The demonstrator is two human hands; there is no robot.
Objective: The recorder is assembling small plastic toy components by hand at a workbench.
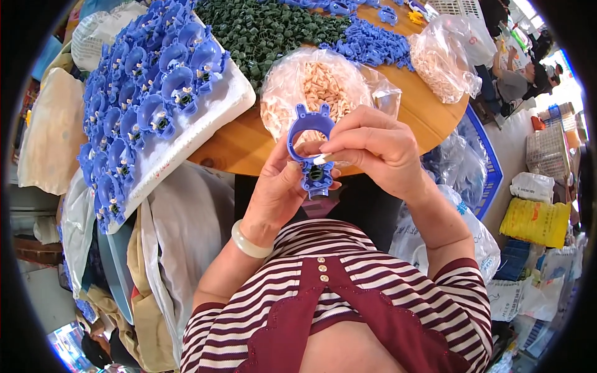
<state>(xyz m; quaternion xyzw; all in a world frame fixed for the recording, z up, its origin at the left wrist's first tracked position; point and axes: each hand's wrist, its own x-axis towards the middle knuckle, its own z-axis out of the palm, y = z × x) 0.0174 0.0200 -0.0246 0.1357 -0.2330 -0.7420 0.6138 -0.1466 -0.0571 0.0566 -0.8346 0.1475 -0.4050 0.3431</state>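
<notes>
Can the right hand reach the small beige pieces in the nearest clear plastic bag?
Probably yes: the beige pieces look uncovered just beyond the right hand, though its fingers hold a small white piece.

The open bag (283, 81) lies on the table (429, 124), near its front edge. Left of it, ring parts (177, 84) sit on a foam board (229, 99). Behind it spreads a heap of clips (267, 37); behind and right, a second heap (371, 46). Right of it lies another bag (438, 65); farther right, past the table, a crate (492, 171) holds plastic sacks (457, 165). Before it, the left hand (273, 186) holds a ring assembly (318, 121), the right hand (382, 146) a piece (319, 160).
</notes>
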